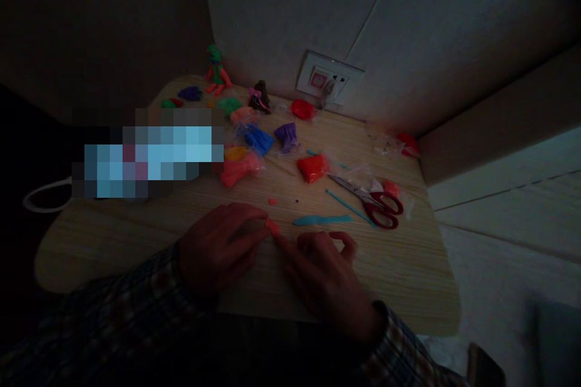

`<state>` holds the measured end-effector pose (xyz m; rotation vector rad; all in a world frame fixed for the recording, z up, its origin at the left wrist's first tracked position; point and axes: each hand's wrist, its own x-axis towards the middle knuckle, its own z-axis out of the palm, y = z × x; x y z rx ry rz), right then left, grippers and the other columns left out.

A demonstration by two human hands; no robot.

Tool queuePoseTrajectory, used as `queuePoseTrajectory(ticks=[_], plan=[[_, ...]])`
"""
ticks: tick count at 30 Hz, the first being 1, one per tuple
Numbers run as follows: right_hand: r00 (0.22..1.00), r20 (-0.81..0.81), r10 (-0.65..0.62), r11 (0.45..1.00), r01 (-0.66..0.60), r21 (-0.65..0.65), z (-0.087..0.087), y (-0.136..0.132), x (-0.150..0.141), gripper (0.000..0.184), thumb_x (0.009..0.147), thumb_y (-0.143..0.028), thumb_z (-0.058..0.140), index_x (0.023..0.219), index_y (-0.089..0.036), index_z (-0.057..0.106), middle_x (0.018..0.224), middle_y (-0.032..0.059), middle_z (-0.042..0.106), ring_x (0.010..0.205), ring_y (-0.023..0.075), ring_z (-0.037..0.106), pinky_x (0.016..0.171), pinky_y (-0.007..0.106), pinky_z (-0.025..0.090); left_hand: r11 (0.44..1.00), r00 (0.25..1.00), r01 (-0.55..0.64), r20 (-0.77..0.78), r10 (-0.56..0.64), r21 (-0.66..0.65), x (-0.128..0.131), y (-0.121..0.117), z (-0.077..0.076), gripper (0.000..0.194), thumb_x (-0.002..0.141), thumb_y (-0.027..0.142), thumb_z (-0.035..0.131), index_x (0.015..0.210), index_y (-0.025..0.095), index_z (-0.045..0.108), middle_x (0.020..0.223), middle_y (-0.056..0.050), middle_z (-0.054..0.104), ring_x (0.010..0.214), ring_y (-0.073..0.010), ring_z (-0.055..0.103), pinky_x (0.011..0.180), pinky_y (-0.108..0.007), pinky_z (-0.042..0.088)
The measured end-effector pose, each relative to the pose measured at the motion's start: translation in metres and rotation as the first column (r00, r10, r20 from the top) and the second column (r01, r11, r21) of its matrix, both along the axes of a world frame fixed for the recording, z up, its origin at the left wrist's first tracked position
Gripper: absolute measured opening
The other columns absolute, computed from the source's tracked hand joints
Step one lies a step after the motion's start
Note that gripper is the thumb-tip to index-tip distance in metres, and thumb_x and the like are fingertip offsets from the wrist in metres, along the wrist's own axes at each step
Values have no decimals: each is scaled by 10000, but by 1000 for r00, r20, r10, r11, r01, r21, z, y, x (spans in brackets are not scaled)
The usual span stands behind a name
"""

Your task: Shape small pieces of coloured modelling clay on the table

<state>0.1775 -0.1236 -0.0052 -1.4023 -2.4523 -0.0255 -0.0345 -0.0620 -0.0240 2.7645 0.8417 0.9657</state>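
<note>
Both hands meet over the front of a small light wooden table (pixel 136 236). My left hand (pixel 220 245) and my right hand (pixel 322 269) pinch a small orange-pink lump of modelling clay (pixel 272 227) between their fingertips. The other fingers of both hands are curled. A tiny crumb of the same clay (pixel 272 201) lies just beyond the lump. A flat teal modelling tool (pixel 322 219) lies to the right of my fingers.
Red-handled scissors (pixel 376 205) lie at the right. Clay pieces in bags cover the back: red (pixel 312 167), purple (pixel 287 136), blue (pixel 258 139), orange (pixel 238 170). Small clay figures (pixel 216 69) stand by the wall near a socket (pixel 329 81). The scene is dim.
</note>
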Motion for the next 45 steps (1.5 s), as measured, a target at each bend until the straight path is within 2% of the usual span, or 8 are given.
queuePoseTrajectory(ticks=[5,11,19,26,35,39,45], plan=[[1000,-1,6,1000,-6,-13,0,2,0,345,961,-233,384,1267,-190,539,905,45,598,849,158,554,849,385,283,996,996,-67,55,70,-59,1,-2,0,247,871,122,463,1060,184,609,1119,-90,610,998,-227,581,841,-396,512],[1000,16,19,1000,-19,1,-1,4,1,348,961,-226,388,1272,-179,536,900,44,590,851,158,553,848,389,278,997,997,-62,40,63,-36,0,-3,3,240,887,130,445,1072,167,592,1093,-110,606,989,-239,580,816,-409,516],[999,42,25,1000,-26,12,2,10,-1,352,943,-215,417,1265,-179,553,887,48,590,832,159,553,847,380,276,1000,997,-14,-78,12,-26,-1,2,6,249,862,133,496,1074,132,626,1100,-134,613,1012,-258,575,824,-427,532],[1000,21,20,999,-21,29,4,7,2,370,971,-233,346,1286,-180,532,849,39,605,792,141,554,850,370,254,996,998,-70,6,70,-48,5,-2,1,227,875,136,466,1005,128,652,1078,-136,618,1000,-267,572,820,-452,519],[1000,2,12,999,-12,44,4,4,5,353,976,-221,340,1246,-162,558,824,25,595,765,132,556,845,373,249,999,997,-8,-72,5,-42,1,2,6,246,852,132,504,1057,126,641,1082,-142,620,1005,-266,574,817,-438,531],[1000,-18,12,997,-10,74,4,2,8,324,967,-206,368,1204,-158,583,816,20,598,758,124,557,851,370,252,996,998,-32,-62,28,-77,4,1,5,249,866,133,463,1025,136,654,1078,-136,622,1003,-262,574,826,-439,524],[1000,-10,25,998,-24,63,3,1,6,337,973,-220,354,1200,-166,596,797,24,611,740,131,560,841,369,259,999,999,-33,-8,33,-42,6,1,0,245,873,146,457,1031,141,644,1056,-121,626,983,-245,574,826,-426,520]])
